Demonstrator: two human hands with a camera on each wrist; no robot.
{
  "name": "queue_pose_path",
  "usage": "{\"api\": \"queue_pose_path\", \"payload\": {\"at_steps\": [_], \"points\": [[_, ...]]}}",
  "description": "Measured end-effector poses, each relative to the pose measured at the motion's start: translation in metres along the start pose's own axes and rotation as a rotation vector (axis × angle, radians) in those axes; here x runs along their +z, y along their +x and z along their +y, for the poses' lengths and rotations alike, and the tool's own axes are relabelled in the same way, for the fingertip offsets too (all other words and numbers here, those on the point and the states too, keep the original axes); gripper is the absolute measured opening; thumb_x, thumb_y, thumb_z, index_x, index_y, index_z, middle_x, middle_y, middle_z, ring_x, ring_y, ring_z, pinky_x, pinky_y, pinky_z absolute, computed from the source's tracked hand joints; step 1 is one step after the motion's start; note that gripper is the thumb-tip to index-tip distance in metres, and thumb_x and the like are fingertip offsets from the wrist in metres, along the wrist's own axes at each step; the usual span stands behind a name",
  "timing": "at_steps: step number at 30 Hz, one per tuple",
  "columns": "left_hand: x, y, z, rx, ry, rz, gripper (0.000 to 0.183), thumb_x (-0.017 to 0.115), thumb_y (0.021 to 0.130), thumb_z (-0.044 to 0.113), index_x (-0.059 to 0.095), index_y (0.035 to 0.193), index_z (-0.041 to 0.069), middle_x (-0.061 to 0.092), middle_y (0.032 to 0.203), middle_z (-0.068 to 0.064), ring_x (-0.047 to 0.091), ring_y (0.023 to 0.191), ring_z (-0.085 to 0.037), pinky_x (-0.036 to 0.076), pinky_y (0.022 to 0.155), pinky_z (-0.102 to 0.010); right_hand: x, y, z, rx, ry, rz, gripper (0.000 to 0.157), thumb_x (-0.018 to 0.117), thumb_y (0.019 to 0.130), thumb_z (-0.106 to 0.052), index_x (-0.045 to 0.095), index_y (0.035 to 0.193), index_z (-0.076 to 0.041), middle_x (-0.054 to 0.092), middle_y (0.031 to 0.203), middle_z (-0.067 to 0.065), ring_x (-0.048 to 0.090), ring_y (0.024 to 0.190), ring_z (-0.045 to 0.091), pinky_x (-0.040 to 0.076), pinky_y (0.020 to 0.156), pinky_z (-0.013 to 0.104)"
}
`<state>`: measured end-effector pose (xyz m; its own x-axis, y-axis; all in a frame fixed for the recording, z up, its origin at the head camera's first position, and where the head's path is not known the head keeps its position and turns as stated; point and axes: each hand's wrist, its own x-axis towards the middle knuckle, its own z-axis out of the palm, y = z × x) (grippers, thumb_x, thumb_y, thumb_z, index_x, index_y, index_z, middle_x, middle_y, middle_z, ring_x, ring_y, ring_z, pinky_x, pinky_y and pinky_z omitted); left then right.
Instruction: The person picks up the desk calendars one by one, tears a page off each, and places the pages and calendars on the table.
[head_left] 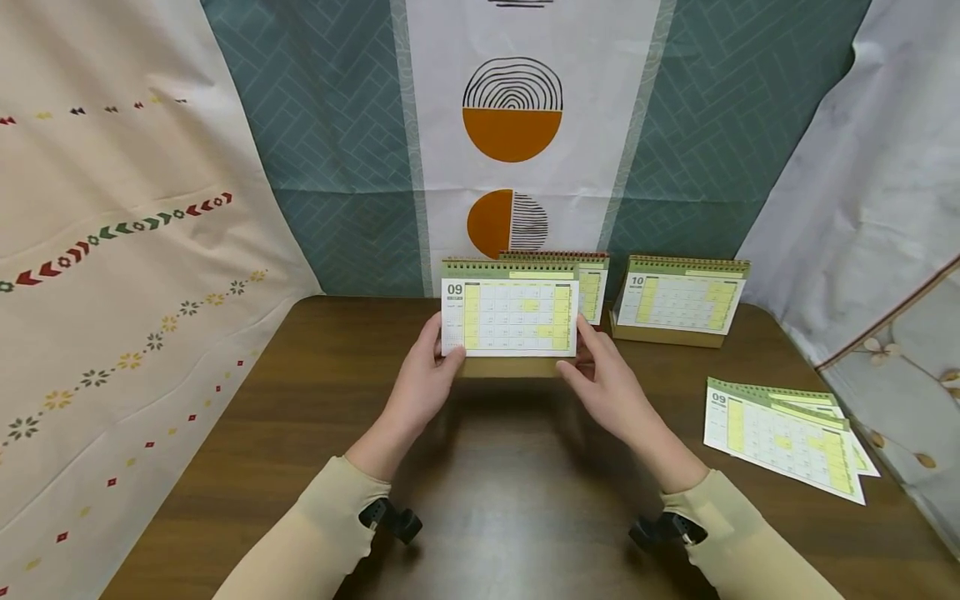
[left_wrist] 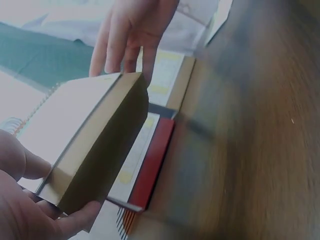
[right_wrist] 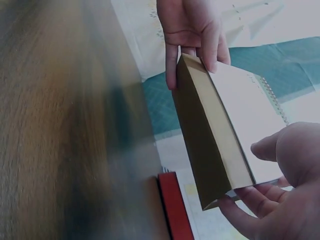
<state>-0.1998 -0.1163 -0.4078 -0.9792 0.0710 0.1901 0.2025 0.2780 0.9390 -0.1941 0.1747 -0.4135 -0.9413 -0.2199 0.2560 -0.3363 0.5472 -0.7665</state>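
Both hands hold a spiral-bound desk calendar (head_left: 517,321), open to a page marked 09, raised off the table on its tan cardboard stand. My left hand (head_left: 422,379) grips its left lower corner, thumb in front and fingers behind. At the right lower corner, my right hand (head_left: 611,383) holds it the same way. In the left wrist view the stand's tan base (left_wrist: 100,130) is visible from below, hollow and folded. Behind the held calendar, partly hidden, stands a second desk calendar (head_left: 592,292) with a red base (left_wrist: 155,160).
A third desk calendar (head_left: 682,304), showing 10, stands at the back right on a tan base. Several loose calendar sheets (head_left: 780,442) lie overlapped on the right of the brown wooden table (head_left: 300,433). Patterned cloths (head_left: 337,167) hang behind and at the sides.
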Motion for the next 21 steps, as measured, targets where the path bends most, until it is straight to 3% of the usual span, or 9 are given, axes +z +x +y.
{"api": "queue_pose_path", "payload": {"at_steps": [9, 16, 21], "points": [[0.018, 0.007, 0.012, 0.028, -0.071, -0.022, 0.062, 0.066, 0.11, 0.003, 0.044, 0.166, 0.015, 0.071, 0.143, -0.01, 0.07, 0.117, -0.02, 0.055, 0.094, -0.036, -0.016, -0.002, 0.002, 0.008, -0.058, 0.064, 0.085, 0.072, 0.11, -0.014, 0.02, 0.176, -0.008, 0.051, 0.146, 0.021, 0.061, 0.113, 0.033, 0.055, 0.092, 0.043], [0.023, 0.012, 0.011, 0.024, -0.185, -0.057, 0.065, 0.07, 0.106, -0.003, 0.047, 0.165, 0.016, 0.074, 0.139, -0.01, 0.073, 0.115, -0.025, 0.057, 0.094, -0.033, -0.017, 0.003, 0.007, -0.041, -0.072, 0.117, 0.086, 0.07, 0.109, -0.007, 0.017, 0.177, -0.011, 0.047, 0.152, 0.026, 0.057, 0.121, 0.036, 0.053, 0.102, 0.055], [0.024, 0.013, 0.009, 0.016, -0.189, -0.059, 0.07, 0.072, 0.105, -0.004, 0.045, 0.167, 0.016, 0.074, 0.139, -0.012, 0.074, 0.112, -0.026, 0.058, 0.092, -0.031, -0.015, 0.005, 0.01, -0.045, -0.084, 0.129, 0.087, 0.07, 0.109, -0.005, 0.016, 0.177, -0.01, 0.046, 0.154, 0.027, 0.057, 0.123, 0.038, 0.051, 0.107, 0.06]]}}
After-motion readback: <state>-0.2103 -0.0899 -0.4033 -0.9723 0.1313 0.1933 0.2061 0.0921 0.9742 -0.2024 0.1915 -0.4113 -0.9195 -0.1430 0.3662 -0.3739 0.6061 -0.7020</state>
